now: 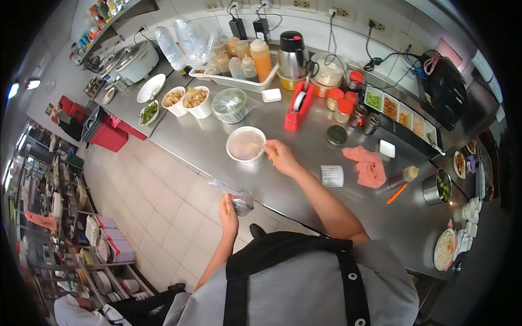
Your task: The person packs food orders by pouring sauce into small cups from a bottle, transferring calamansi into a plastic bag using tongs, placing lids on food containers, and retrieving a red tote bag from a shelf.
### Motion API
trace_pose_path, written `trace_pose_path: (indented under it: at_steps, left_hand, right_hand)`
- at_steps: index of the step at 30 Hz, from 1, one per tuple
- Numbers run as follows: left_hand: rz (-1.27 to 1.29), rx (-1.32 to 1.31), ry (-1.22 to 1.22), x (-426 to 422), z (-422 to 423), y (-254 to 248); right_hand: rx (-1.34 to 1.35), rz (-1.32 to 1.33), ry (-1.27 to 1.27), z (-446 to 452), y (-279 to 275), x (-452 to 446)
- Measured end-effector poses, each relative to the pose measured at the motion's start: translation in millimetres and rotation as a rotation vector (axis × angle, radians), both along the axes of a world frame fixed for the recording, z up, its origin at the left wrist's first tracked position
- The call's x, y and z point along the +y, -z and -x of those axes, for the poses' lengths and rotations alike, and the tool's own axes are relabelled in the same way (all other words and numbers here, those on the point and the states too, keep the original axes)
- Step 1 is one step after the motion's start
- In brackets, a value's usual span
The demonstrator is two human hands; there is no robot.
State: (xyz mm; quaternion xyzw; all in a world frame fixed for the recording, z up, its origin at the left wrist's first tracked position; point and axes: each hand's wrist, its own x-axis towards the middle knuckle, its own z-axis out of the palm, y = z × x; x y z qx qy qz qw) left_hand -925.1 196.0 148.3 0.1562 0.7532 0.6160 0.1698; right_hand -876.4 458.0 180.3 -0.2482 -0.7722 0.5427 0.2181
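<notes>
On the steel counter stands a round white takeaway bowl (246,145) with a translucent cover, something pale showing through it. The fingers of my right hand (281,156) pinch at the right side of its rim. Off the counter's front edge, my left hand (228,213) is closed on a small clear plastic bag (243,204) with dark contents; its loose top sticks up to the left. Behind the bowl sits a clear-lidded tub (229,105) with green contents. Two white paper tubs (196,101) of fried-looking food stand to its left.
A red tape dispenser (297,111), a white basket (239,81) of sauce bottles and a steel thermos (292,54) stand behind. Rightward lie a paper slip (332,175), a pink cloth (368,166) and a steel pot (437,186). Another person (81,312) is at lower left.
</notes>
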Motion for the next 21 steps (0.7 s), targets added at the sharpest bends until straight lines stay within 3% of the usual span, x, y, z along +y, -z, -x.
trace_pose_path:
  at_steps: [4,6,9,11,15,17,19,21]
  left_hand:
    - [0.065,-0.104,0.058,-32,73,-14]
    - [0.171,0.006,0.157,-42,105,-19]
    - [0.241,0.149,0.226,-43,147,-10]
    - [0.222,0.371,0.231,-32,168,-18]
    - [0.182,0.442,0.241,3,210,-30]
    - [0.205,0.456,0.238,37,234,-36]
    - [0.181,0.488,0.227,78,257,-32]
    - [0.216,0.692,0.205,120,278,-23]
  right_hand:
    - [-0.358,-0.105,0.256,81,27,5]
    - [-0.464,-0.078,0.286,90,44,9]
    - [-0.3,-0.106,0.313,88,50,-3]
    - [-0.281,-0.162,0.318,91,27,-4]
    - [-0.123,-0.462,0.372,113,-34,20]
    - [-0.115,-0.107,0.289,136,-82,40]
    - [-0.041,-0.092,0.297,172,-91,66]
    - [-0.046,-0.1,0.303,213,-82,92]
